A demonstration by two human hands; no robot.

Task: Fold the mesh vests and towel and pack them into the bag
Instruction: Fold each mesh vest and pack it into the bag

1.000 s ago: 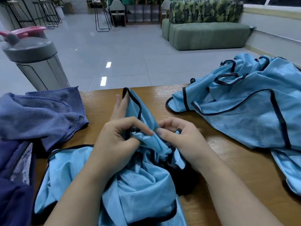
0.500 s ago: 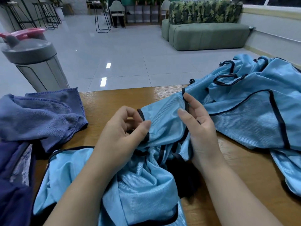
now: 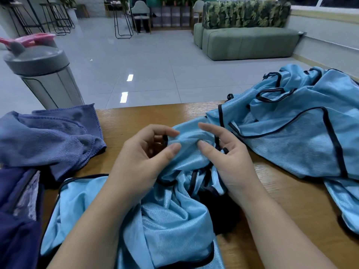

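Note:
A light blue mesh vest point(image 3: 165, 216) with black trim lies bunched on the wooden table point(image 3: 291, 200) in front of me. My left hand point(image 3: 143, 158) pinches its upper fold between thumb and fingers. My right hand point(image 3: 227, 154) pinches the same fold from the right, fingers curled round the fabric and black trim. A second blue mesh vest point(image 3: 295, 136) lies crumpled at the right. A blue-grey towel point(image 3: 48, 138) lies rumpled at the left. The dark navy bag point(image 3: 15, 220) sits at the lower left edge, partly out of view.
A grey shaker bottle point(image 3: 44, 74) with a pink cap stands at the table's far left corner. Beyond the table's far edge are a tiled floor, a green sofa point(image 3: 246, 43) and bar stools.
My right hand drew back from the flat vest panel and now pinches the fold close to my left hand. The gathered fabric between the hands has bunched up tighter.

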